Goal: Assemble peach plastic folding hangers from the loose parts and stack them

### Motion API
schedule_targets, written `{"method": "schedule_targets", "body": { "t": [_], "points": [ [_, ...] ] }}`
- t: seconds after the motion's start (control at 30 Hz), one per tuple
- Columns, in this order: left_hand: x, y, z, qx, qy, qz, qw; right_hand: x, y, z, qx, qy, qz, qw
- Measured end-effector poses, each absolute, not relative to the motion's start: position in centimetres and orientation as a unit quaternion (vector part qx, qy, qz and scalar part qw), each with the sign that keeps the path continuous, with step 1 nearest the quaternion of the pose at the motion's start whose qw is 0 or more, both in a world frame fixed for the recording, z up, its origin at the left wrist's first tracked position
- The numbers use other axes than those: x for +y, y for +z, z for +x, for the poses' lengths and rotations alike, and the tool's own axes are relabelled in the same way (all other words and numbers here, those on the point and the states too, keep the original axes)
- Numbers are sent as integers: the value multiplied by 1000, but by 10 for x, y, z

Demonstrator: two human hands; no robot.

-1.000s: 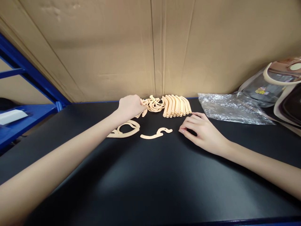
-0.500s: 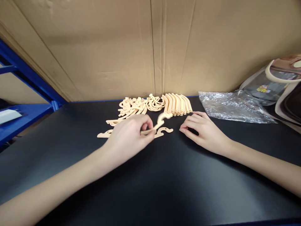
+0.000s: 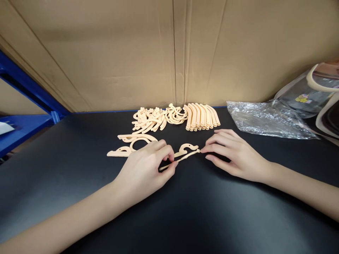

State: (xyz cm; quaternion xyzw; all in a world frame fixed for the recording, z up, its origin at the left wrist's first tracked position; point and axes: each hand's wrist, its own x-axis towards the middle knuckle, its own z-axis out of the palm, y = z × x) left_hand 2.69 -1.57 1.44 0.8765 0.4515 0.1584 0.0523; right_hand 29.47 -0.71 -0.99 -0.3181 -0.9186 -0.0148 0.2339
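My left hand pinches a slim beige plastic hanger piece between thumb and forefinger, seen nearly edge-on. The far end of that piece points right, to the fingertips of my right hand. That hand's thumb stands apart from its fingers, and a fingertip seems to touch the tip of the piece. Just behind my left hand lies a flat beige hanger part with a curled hook end, its middle hidden by the hand. Beyond it are another long part and a curved one.
Against the cardboard wall sit a jumbled pile of beige hooks, a cluster of curved pieces and a neat row of bent arms. To the right are a clear plastic bag and a transparent handbag. Blue shelving stands left.
My left hand has lowered and turned the hanger piece from upright and raised to nearly edge-on near the table. My right hand has shifted slightly, its fingers opening, to the piece's end.
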Motion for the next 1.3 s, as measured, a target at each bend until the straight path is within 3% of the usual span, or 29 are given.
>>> {"method": "schedule_targets", "body": {
  "t": [0.77,1.3],
  "points": [
    [-16,5,28,322,164,920,-150,-11,-9,294,-942,-51,-255,215],
    [-8,-2,26,333,204,908,-153,-11,-12,293,-945,-50,-274,174]
  ]
}}
